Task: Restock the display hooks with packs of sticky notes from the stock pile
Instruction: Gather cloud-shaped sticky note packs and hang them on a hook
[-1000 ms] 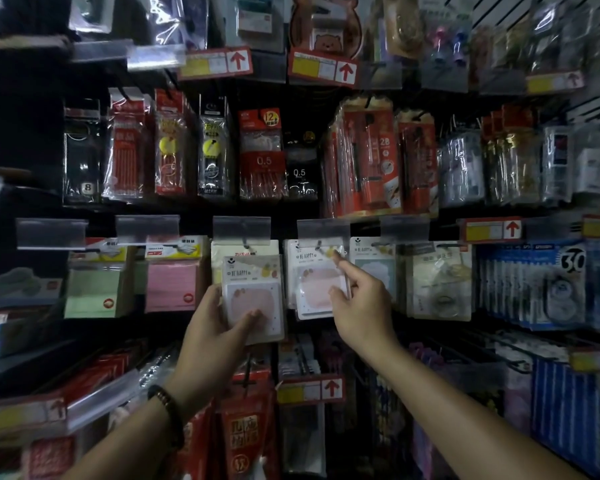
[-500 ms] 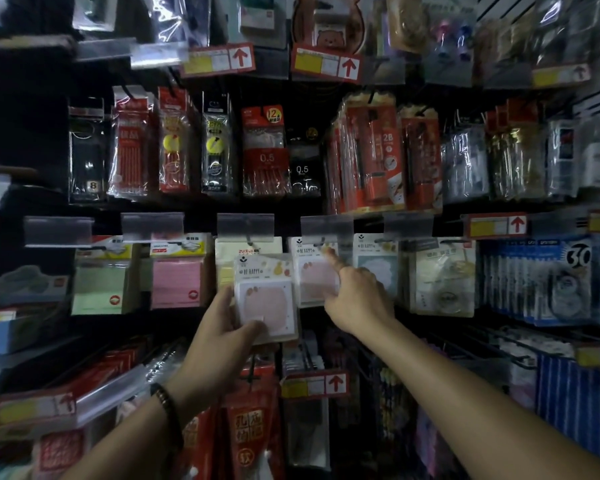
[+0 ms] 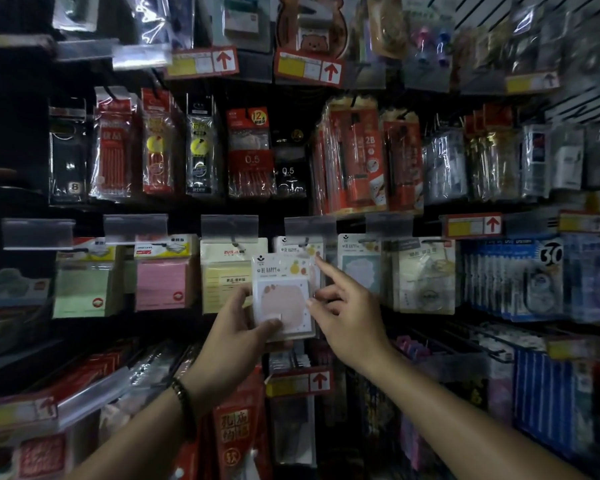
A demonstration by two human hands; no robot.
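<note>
My left hand (image 3: pixel 236 327) grips a clear pack of pink sticky notes (image 3: pixel 283 294) by its lower left corner, thumb across the front, and holds it upright in front of the display. My right hand (image 3: pixel 347 313) is at the pack's right edge, fingers touching it, index finger pointing up toward the hook (image 3: pixel 303 242) under a clear label holder. A matching pack (image 3: pixel 298 249) hangs on that hook, mostly hidden behind the held one. Whether the held pack's hole is on the hook I cannot tell.
The same row holds green notes (image 3: pixel 84 289), pink notes (image 3: pixel 161 285), yellow notes (image 3: pixel 224 284), a pale blue pack (image 3: pixel 359 268) and blue correction-tape packs (image 3: pixel 513 278). Pen and refill packs (image 3: pixel 252 154) hang above. Red packs (image 3: pixel 236 441) hang below my wrists.
My left hand has carried the pink pack right and up, in front of the hook's hanging pack. My right hand has come off that hanging pack onto the held pack's right edge.
</note>
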